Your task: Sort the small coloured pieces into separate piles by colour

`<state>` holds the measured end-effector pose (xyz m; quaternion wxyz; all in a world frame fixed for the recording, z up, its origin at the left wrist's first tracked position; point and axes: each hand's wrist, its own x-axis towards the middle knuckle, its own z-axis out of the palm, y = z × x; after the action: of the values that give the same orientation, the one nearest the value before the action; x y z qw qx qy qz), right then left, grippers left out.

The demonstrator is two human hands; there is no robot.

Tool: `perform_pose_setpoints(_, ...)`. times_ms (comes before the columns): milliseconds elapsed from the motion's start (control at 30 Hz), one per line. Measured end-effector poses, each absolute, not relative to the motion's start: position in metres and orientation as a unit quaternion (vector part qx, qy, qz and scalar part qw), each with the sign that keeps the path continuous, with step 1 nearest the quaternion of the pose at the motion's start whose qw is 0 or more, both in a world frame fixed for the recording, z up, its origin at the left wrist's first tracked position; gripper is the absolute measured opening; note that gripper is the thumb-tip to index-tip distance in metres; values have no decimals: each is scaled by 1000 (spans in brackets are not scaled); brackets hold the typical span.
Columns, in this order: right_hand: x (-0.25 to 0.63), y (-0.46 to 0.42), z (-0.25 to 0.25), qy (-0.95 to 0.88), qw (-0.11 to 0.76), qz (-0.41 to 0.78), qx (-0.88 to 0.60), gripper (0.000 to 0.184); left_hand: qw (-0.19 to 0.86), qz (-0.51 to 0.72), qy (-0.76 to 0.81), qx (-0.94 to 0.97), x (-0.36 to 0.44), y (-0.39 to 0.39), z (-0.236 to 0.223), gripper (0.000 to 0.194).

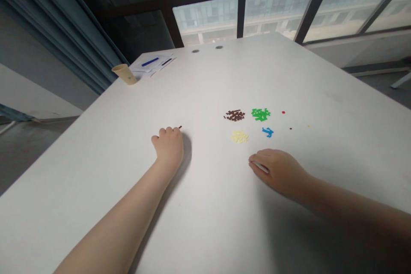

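My left hand (168,147) rests curled on the white table (205,85), and a tiny brown piece (180,127) sticks out at its fingertips. My right hand (278,172) lies to the right, its fingers closed on a slim white strip (260,167). Between and beyond my hands lie small heaps of tiny plastic pieces: brown (234,115), green (260,114), pale yellow (239,137) and blue (267,132). Farther right sit a lone red piece (283,112), a black piece (290,128) and a yellow piece (308,126).
A tan paper cup (124,74) lies tipped near papers (150,66) bearing a blue pen at the table's far corner. Two round grommets (207,49) sit near the far edge. Table edges drop to the floor on both sides; a curtain and windows stand beyond.
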<state>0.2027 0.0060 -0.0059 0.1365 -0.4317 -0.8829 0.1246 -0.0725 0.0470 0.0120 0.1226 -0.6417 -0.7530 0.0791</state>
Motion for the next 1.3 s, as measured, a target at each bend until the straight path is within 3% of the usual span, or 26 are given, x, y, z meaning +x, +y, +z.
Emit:
perform_pose_setpoints(733,200,6,-6,-883,118,130,-435,21,106,90,-688,-712,-64,44,10,33)
perform_pose_setpoints(1033,201,6,-7,-886,111,126,-432,22,89,29,-673,-734,-62,45,9,27)
perform_pose_setpoints(1167,200,6,-7,-886,103,125,-434,22,-12,-118,-615,-779,-57,44,8,28)
perform_pose_setpoints(1300,200,6,-6,-888,93,124,-432,23,-283,-246,-537,-756,-42,38,2,23)
